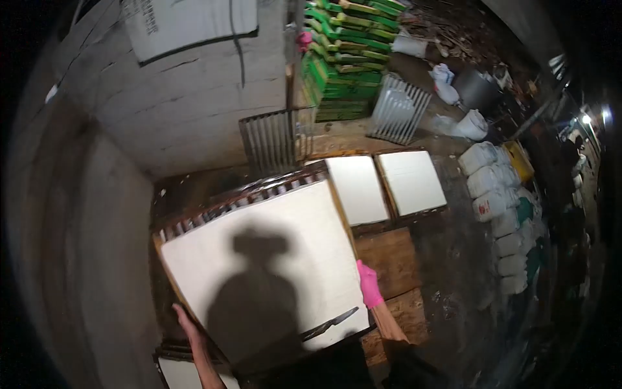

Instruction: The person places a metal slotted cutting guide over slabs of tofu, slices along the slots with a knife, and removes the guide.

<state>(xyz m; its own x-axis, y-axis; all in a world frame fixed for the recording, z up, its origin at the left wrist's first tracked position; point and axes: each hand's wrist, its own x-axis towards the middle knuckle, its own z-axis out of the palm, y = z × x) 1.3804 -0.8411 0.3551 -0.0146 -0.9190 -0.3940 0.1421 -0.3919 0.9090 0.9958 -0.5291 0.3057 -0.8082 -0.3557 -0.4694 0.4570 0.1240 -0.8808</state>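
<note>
Slab (304,227), white and wood-edged, was placed between the hands, gripped at its right edge by the pink-gloved right hand (370,284), with the left hand (190,326) set along its left edge (whether closed on it could not be told). A knife (332,323) was laid near its lower right corner, and two white panels (357,190) were set side by side beyond its right edge.

Smooth, matt white slab (265,266) in a wooden-sided frame (341,214)
The knife (329,324) looks metal-bladed, the pink glove (369,284) like thin rubber; the boards (387,262) are grained wood, the wall (188,97) rough, cracked masonry (matt all over), the sacks (489,198) creased plastic.
</note>
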